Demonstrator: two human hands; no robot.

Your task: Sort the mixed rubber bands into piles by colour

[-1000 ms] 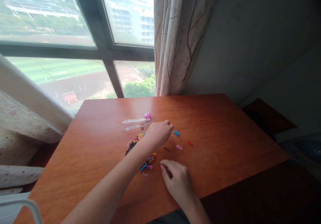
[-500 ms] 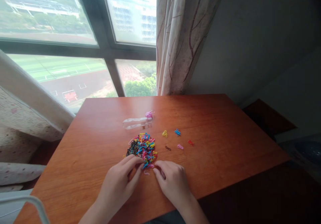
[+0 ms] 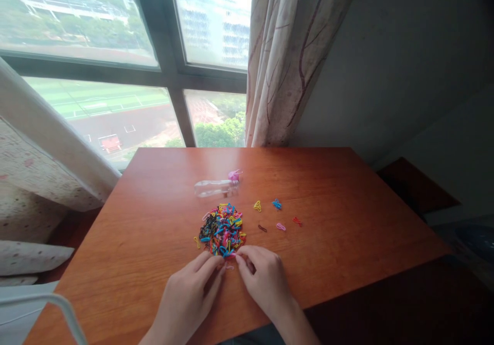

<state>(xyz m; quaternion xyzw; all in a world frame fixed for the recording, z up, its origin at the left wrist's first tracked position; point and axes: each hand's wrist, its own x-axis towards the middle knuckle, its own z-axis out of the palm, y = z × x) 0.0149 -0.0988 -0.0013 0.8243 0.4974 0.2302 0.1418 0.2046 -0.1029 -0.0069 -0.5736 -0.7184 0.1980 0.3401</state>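
Observation:
A heap of small coloured rubber bands, black, blue, yellow, red and pink, lies on the wooden table. At the heap's near edge is my left hand, thumb and fingers pinched together beside a blue band; what it grips is too small to make out. My right hand pinches the end of a pink rubber band at the same edge. Just below the fingertips lies a pale pink band. One loose yellow band rests left of the heap.
Right of the heap sit separate yellow bands, blue bands, red bands, a pink band and a dark brown band. Behind lies a clear plastic bottle with a pink cap. A window and curtain stand beyond.
My left hand has drawn back slightly toward me, uncovering the heap's left edge and the loose yellow band. My right fingers have closed on the pink band. The view has shifted a little.

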